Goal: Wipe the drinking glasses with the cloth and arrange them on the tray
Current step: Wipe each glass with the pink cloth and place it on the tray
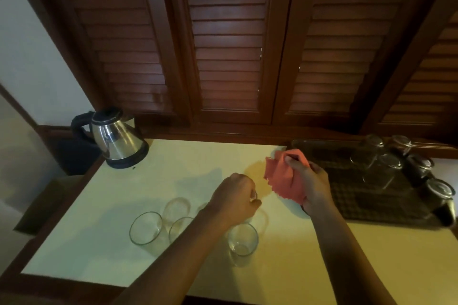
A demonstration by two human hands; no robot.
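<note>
Several clear drinking glasses stand upright on the pale table, among them one at the left [145,228] and one near my left forearm [243,240]. My left hand [236,199] curls over the rim of another glass [262,218], which is mostly hidden beneath it. My right hand [312,181] grips a crumpled orange cloth [282,176] just above the table, at the left edge of the dark tray [359,200]. Several glasses [381,168] stand upside down on the tray's right side.
A steel electric kettle [116,138] with a black handle stands at the table's back left corner. Dark louvred wooden doors [228,44] rise behind the table. The table's left edge drops off beside a brown ledge.
</note>
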